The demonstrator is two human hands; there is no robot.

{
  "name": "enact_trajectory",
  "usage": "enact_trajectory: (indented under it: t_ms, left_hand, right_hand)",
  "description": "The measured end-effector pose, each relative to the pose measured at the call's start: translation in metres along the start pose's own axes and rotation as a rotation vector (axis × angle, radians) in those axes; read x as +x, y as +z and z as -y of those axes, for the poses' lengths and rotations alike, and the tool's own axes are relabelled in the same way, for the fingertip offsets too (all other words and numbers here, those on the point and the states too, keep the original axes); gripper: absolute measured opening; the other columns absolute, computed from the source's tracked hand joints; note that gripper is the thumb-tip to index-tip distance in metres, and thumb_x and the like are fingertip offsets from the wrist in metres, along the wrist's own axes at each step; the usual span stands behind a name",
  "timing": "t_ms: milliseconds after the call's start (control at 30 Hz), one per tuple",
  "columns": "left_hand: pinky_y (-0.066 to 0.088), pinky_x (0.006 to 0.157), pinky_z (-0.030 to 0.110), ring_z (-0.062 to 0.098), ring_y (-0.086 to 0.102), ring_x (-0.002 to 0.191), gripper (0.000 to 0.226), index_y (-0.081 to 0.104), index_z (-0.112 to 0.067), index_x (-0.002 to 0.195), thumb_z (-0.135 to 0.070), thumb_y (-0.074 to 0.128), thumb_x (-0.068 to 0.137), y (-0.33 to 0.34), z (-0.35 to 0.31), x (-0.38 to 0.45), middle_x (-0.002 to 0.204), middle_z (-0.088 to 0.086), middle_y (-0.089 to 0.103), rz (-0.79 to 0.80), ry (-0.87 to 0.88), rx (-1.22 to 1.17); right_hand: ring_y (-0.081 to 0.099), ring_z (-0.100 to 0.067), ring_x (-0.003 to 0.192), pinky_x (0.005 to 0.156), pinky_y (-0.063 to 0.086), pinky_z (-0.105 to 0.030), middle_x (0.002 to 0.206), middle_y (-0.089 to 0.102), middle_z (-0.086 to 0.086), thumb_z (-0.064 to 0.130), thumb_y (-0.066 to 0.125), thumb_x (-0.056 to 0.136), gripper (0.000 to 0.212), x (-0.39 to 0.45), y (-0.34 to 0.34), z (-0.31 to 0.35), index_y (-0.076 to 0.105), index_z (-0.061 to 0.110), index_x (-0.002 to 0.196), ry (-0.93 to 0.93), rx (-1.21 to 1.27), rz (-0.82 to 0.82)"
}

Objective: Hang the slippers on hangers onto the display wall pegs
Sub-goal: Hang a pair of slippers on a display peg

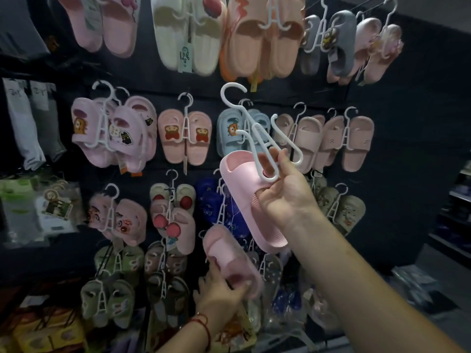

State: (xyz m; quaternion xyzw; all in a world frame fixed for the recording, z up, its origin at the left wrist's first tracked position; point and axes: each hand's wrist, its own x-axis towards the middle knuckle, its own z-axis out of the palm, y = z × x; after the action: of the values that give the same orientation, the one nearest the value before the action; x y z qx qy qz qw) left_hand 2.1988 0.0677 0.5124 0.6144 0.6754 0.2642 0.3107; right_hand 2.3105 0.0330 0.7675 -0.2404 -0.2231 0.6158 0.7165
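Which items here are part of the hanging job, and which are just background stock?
In the job:
- white hanger, held by right hand
- pink slipper on it
- second pink slipper, in left hand

Background:
- hung slipper pairs
- socks

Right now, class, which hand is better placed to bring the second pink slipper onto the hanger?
Probably the left hand: it already grips the loose pink slipper just below the white hanger. The right hand is occupied holding the hanger and the other slipper.
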Motion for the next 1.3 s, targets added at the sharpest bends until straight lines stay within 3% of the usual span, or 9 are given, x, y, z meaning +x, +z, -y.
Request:
enact_trajectory:
  t_ms: [100,233,400,533,667,867,1033,1200,1300]
  left_hand:
    - [0.045,0.104,0.046,0.030,0.047,0.132,0.134,0.008,-0.029,0.160,-0.089,0.063,0.053,-0.010,0.000,0.011,0.154,0.005,0.038,-0.035,0.063,-0.049]
    - [0.050,0.095,0.038,0.032,0.052,0.123,0.127,-0.006,-0.045,0.157,-0.067,0.076,0.063,-0.023,0.000,0.020,0.139,0.011,0.039,0.116,0.174,-0.045]
    - [0.049,0.084,0.028,0.023,0.058,0.098,0.098,0.017,-0.044,0.156,-0.066,0.070,0.077,-0.013,-0.013,0.005,0.110,-0.002,0.046,0.230,0.201,0.181]
    - [0.052,0.078,0.032,0.020,0.066,0.093,0.089,0.037,-0.041,0.140,-0.089,0.056,0.067,-0.008,-0.010,-0.007,0.102,-0.008,0.066,0.287,0.281,0.340]
    - [0.047,0.089,0.031,0.023,0.062,0.114,0.088,0.029,-0.029,0.147,-0.079,0.058,0.080,-0.012,-0.006,-0.020,0.128,-0.003,0.062,0.400,0.435,0.539]
    - [0.053,0.076,0.032,0.015,0.066,0.093,0.088,0.030,-0.034,0.149,-0.078,0.054,0.076,-0.026,0.012,-0.011,0.108,-0.009,0.067,0.140,0.396,0.463]
    - [0.052,0.067,0.030,0.005,0.057,0.077,0.092,0.048,-0.033,0.132,-0.098,0.045,0.066,-0.061,-0.009,-0.005,0.091,-0.012,0.059,-0.157,0.400,0.300]
    - [0.051,0.077,0.034,0.010,0.052,0.088,0.089,0.051,-0.029,0.109,-0.103,0.034,0.062,-0.094,-0.032,0.000,0.104,-0.009,0.049,-0.253,0.382,0.283]
    - [0.050,0.078,0.035,0.010,0.052,0.089,0.080,0.054,-0.029,0.105,-0.098,0.039,0.066,-0.109,-0.040,0.000,0.096,-0.013,0.048,-0.294,0.403,0.265]
  right_hand:
    - [0.072,-0.013,0.086,0.096,0.054,-0.031,0.088,0.075,-0.002,0.029,0.060,0.098,0.026,-0.006,-0.009,0.011,0.073,0.013,0.083,-0.013,0.023,0.020]
    - [0.075,-0.014,0.066,0.060,0.061,-0.027,0.079,0.077,-0.003,0.026,0.059,0.098,0.025,-0.013,-0.022,0.023,0.072,0.011,0.084,0.037,0.085,0.003]
    - [0.073,-0.013,0.087,0.115,0.037,-0.030,0.087,0.077,-0.004,0.028,0.063,0.091,0.020,-0.010,-0.033,0.029,0.075,0.012,0.089,0.046,0.134,-0.015]
    - [0.070,-0.013,0.106,0.114,0.035,-0.026,0.097,0.078,-0.004,0.028,0.065,0.092,0.019,-0.011,-0.037,0.035,0.076,0.013,0.096,0.062,0.158,-0.032]
    - [0.071,-0.013,0.087,0.101,0.042,-0.022,0.088,0.078,-0.003,0.029,0.063,0.094,0.018,-0.013,-0.040,0.044,0.074,0.015,0.096,0.049,0.128,-0.061]
    - [0.072,-0.011,0.102,0.110,0.043,-0.028,0.091,0.078,-0.002,0.024,0.065,0.088,0.014,-0.016,-0.056,0.057,0.073,0.013,0.090,-0.088,0.064,-0.080]
    - [0.076,-0.013,0.072,0.054,0.057,-0.023,0.083,0.078,-0.006,0.021,0.056,0.100,0.022,-0.027,-0.077,0.035,0.070,0.006,0.092,-0.119,-0.035,-0.145]
    - [0.076,-0.022,0.075,0.059,0.060,-0.030,0.091,0.077,-0.017,0.026,0.051,0.103,0.032,-0.028,-0.101,-0.003,0.069,-0.001,0.105,-0.025,-0.163,-0.203]
    - [0.072,-0.029,0.086,0.088,0.058,-0.044,0.101,0.074,-0.025,0.026,0.056,0.101,0.033,-0.030,-0.112,-0.025,0.074,-0.002,0.100,-0.024,-0.316,-0.190]
